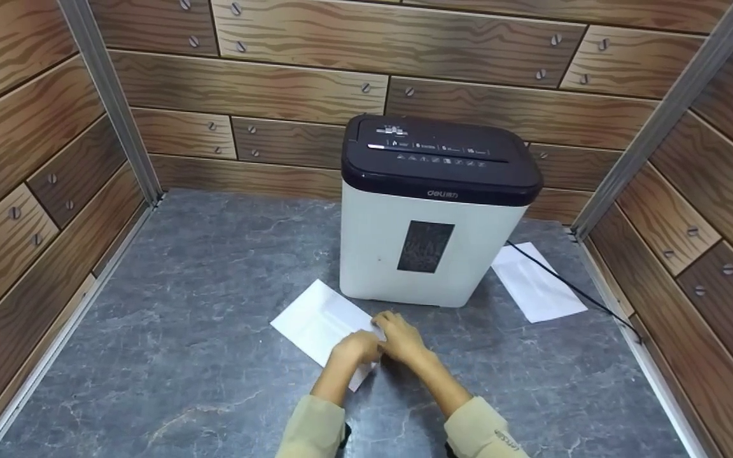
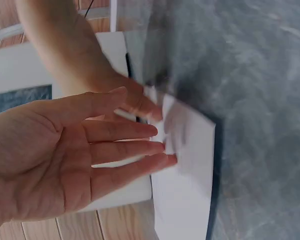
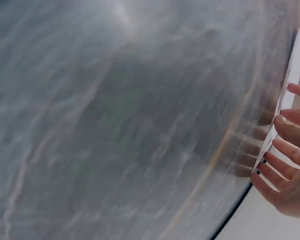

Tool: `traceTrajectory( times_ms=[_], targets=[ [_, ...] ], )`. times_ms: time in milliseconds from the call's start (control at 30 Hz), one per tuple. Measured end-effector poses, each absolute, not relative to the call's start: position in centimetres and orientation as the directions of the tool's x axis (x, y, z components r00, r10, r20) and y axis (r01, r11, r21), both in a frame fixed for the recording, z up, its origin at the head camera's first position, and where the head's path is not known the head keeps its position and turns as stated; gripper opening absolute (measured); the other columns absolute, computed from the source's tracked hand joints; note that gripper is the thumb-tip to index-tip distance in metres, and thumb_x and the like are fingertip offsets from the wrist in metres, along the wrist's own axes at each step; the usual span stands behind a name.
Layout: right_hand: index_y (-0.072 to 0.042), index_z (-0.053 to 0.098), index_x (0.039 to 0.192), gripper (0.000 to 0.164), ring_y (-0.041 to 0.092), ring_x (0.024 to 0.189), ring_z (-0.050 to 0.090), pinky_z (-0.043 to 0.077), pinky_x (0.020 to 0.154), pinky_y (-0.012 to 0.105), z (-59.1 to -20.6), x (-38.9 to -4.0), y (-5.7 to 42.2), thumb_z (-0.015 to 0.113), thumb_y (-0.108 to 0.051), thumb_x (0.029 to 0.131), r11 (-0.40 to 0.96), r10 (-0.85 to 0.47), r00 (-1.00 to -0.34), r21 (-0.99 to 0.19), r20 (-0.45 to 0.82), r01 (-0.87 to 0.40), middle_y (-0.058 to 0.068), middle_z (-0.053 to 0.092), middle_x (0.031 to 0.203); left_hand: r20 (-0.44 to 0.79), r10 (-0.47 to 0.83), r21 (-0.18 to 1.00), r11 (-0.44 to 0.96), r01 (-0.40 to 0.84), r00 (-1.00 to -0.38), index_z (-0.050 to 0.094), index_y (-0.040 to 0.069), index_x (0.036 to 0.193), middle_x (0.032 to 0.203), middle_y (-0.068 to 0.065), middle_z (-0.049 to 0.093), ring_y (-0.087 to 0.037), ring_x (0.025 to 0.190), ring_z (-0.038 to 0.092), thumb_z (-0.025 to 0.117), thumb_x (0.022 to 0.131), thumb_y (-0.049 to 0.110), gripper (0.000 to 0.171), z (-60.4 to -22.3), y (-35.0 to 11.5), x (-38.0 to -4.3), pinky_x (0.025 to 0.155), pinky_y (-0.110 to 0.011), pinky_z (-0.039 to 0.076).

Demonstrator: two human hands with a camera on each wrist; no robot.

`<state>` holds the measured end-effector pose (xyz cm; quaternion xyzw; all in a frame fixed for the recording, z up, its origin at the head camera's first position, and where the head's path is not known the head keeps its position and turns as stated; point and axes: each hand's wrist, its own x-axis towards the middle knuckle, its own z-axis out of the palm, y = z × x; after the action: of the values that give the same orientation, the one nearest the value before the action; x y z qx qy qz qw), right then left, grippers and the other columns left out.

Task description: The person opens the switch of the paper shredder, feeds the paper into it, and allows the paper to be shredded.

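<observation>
A white sheet of paper (image 1: 315, 321) lies aslant on the dark floor, in front of a white shredder (image 1: 373, 248). My left hand (image 1: 359, 346) is over its near right part in the head view. In the left wrist view that hand (image 2: 65, 160) has its fingers nearly straight and slightly spread, fingertips at the paper (image 2: 185, 175). My right hand (image 1: 400, 337) is at the sheet's right edge, close beside the left. The right wrist view shows this hand (image 3: 290, 175) with extended, spread fingers along the paper's edge (image 3: 290, 75). A near corner of the sheet shows below the hands.
The shredder has a dark lid (image 1: 443, 152) with a slot and a small front window (image 1: 427, 247). Another white sheet (image 1: 538, 286) lies to its right, crossed by a black cord (image 1: 557, 275). Wood-patterned walls (image 1: 296, 83) surround the floor.
</observation>
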<state>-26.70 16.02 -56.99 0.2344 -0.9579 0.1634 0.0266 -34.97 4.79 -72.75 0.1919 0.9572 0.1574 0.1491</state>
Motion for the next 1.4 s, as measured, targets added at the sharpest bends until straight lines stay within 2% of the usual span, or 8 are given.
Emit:
traceTrajectory(
  times_ms=[167,300,400,733,933,1100,1300,1400],
  targets=[
    [-0.001,0.059,0.112,0.05,0.034,0.101,0.052,0.049,0.07,0.049,-56.8,-26.5,17.2,0.079,-0.018,0.07,0.883,-0.369,-0.925,-0.278,0.088,-0.378,0.014,0.054,0.108,-0.104,0.245,0.39,0.902,0.187,-0.964,0.064,0.001,0.086,0.083,-0.015,0.06,-0.034,0.079,0.056,0.077,0.067,0.018,0.029,-66.7,1.1,-34.1,0.063,-0.048,0.049],
    [-0.002,0.059,0.112,0.054,0.034,0.1,0.052,0.05,0.068,0.049,-56.7,-26.4,18.0,0.081,-0.027,0.069,0.919,-0.316,-0.947,-0.23,0.056,-0.32,0.015,0.053,0.105,-0.126,-0.039,0.394,0.915,-0.086,-0.991,0.054,-0.003,0.116,0.112,-0.026,0.048,-0.044,0.109,0.041,0.075,0.07,0.01,0.052,-59.0,-1.5,-30.9,0.08,-0.067,0.036],
    [-0.002,0.061,0.107,0.054,0.033,0.096,0.053,0.05,0.066,0.047,-56.8,-26.3,18.4,0.081,-0.031,0.067,0.933,-0.289,-0.956,-0.208,0.05,-0.293,0.014,0.053,0.1,-0.132,-0.142,0.409,0.894,-0.184,-0.981,0.049,-0.006,0.121,0.115,-0.028,0.043,-0.043,0.114,0.036,0.073,0.072,0.006,0.056,-56.4,-2.4,-29.2,0.084,-0.064,0.036],
    [-0.002,0.058,0.096,0.05,0.032,0.087,0.052,0.048,0.066,0.045,-56.6,-26.3,18.4,0.084,-0.03,0.063,0.94,-0.239,-0.97,-0.241,0.038,-0.241,0.011,0.049,0.089,-0.078,-0.191,0.451,0.868,-0.205,-0.978,0.052,-0.009,0.11,0.104,-0.024,0.044,-0.037,0.106,0.04,0.081,0.066,0.011,0.057,-55.6,-2.6,-28.5,0.081,-0.051,0.043],
    [-0.002,0.058,0.093,0.05,0.033,0.087,0.05,0.048,0.066,0.045,-56.8,-26.3,18.5,0.085,-0.03,0.062,0.935,-0.237,-0.97,-0.261,0.047,-0.241,0.012,0.046,0.089,-0.165,-0.188,0.555,0.794,-0.248,-0.968,0.056,-0.009,0.11,0.112,-0.027,0.05,-0.04,0.11,0.042,0.072,0.078,0.024,0.049,-54.3,-2.8,-28.4,0.087,-0.053,0.039],
    [-0.004,0.054,0.089,0.047,0.032,0.086,0.049,0.047,0.066,0.045,-56.7,-26.4,18.4,0.085,-0.028,0.062,0.928,-0.251,-0.967,-0.274,0.044,-0.253,0.011,0.044,0.087,-0.114,-0.234,0.648,0.719,-0.251,-0.965,0.062,-0.006,0.099,0.106,-0.026,0.059,-0.041,0.104,0.051,0.067,0.082,0.032,0.042,-53.3,-3.4,-28.2,0.083,-0.052,0.042],
    [-0.005,0.055,0.094,0.039,0.034,0.089,0.054,0.045,0.076,0.048,-56.7,-26.6,18.4,0.081,-0.015,0.067,0.903,-0.273,-0.959,-0.321,0.08,-0.284,0.011,0.055,0.09,-0.045,-0.28,0.69,0.686,-0.232,-0.959,0.065,-0.003,0.092,0.096,-0.021,0.064,-0.038,0.091,0.06,0.066,0.078,0.012,0.02,-53.1,-3.8,-28.1,0.074,-0.047,0.047],
    [-0.004,0.057,0.096,0.033,0.031,0.077,0.056,0.046,0.065,0.044,-56.9,-26.5,18.4,0.075,-0.001,0.068,0.855,-0.219,-0.964,-0.446,0.152,-0.265,0.012,0.059,0.085,-0.046,-0.277,0.709,0.668,-0.227,-0.96,0.069,0.001,0.095,0.097,-0.017,0.065,-0.035,0.09,0.06,0.06,0.076,0.002,0.021,-53.5,-4.0,-28.0,0.073,-0.046,0.048]
  ],
)
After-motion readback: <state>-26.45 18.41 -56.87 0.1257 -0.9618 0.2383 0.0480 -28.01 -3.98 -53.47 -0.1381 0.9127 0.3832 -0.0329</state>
